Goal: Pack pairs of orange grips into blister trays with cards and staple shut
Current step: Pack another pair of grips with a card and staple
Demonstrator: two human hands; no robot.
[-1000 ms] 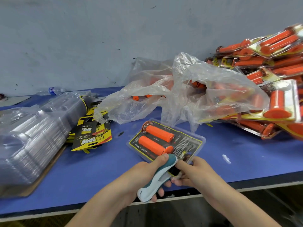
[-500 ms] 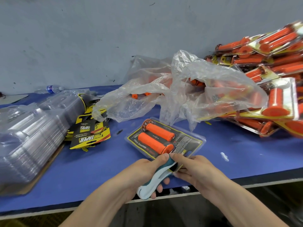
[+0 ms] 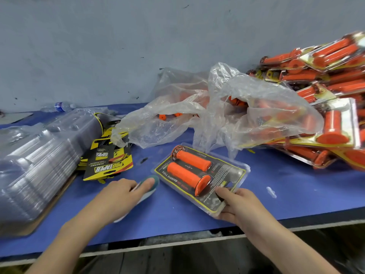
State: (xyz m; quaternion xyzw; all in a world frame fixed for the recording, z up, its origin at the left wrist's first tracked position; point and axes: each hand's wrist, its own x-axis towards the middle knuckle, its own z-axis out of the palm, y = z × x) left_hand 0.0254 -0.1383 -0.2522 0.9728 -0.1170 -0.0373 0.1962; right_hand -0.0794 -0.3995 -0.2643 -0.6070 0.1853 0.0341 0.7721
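stapler [image 3: 156,179] now off pack [image 3: 227,171], on desk [image 3: 173,216], left hand [image 3: 120,196] gripping it | right hand [image 3: 240,207] pinches pack | stapling likely done

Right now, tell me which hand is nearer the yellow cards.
Left. The left hand holds the stapler just beside the yellow cards; the right hand pinches the blister pack at its near corner, farther right.
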